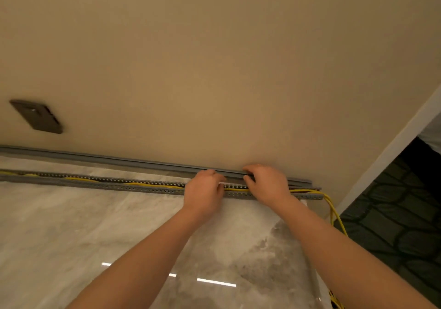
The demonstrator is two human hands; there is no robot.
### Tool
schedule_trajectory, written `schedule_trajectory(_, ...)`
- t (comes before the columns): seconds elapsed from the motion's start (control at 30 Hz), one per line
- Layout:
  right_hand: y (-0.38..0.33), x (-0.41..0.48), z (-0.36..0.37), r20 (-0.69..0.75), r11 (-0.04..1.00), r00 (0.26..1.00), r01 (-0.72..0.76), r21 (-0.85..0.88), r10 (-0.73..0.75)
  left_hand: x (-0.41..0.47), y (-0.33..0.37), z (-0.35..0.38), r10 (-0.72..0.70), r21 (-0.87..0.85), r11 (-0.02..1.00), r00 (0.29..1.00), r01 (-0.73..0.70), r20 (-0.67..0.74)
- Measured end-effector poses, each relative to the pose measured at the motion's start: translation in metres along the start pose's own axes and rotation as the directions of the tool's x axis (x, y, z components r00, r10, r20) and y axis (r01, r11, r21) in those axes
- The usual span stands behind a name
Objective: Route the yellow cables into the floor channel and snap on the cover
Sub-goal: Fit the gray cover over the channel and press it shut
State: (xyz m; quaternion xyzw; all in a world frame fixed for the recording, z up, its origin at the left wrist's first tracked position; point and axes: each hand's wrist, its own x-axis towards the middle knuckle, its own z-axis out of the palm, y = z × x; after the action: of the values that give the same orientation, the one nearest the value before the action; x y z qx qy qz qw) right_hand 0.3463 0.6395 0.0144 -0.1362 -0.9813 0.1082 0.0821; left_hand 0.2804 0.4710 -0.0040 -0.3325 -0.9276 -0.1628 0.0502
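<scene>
head view looks down at a glossy marble floor [71,225] where it meets a beige wall [214,58]. a grey perforated channel [133,187] lies on the floor, running left to right just in front of the wall, with the yellow cables [152,184] lying inside it along its length. at the channel's right end the cables spill out and trail down toward the near right edge. the grey cover [119,160] lies apart from the channel, along the foot of the wall behind it. both hands are over the channel near its right end. the left hand [205,189] is curled, pinching a thin white strip [223,184], maybe a tie, above the channel. the right hand [267,182] is curled too, fingertips hooked at the channel's far wall; what it grips, i cannot tell. a dark wall plate [37,116] sits at left.
</scene>
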Motion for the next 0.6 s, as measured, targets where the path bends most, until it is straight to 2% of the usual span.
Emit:
schedule_trajectory(0.2,-0.022,0.017,0.017,0.071,0.978,0.997,0.053,-0.203,-0.039,-0.005,-0.046,0.0,-0.212,0.117,0.974,0.964,0.195,0.159)
schedule_trajectory(0.4,-0.042,0.034,0.014,0.184,0.902,0.975,0.189,-0.388,-0.125,-0.002,-0.053,0.01,-0.238,0.082,0.971,0.955,0.226,0.177)
schedule_trajectory(0.5,-0.045,0.034,0.018,0.176,0.916,0.974,0.2,-0.349,-0.145,-0.001,-0.052,0.008,-0.237,0.043,0.972,0.959,0.233,0.157)
schedule_trajectory(0.6,-0.037,0.027,0.021,0.014,0.967,0.986,0.165,-0.196,-0.165,-0.001,-0.055,0.005,-0.235,0.002,0.971,0.961,0.237,0.149)
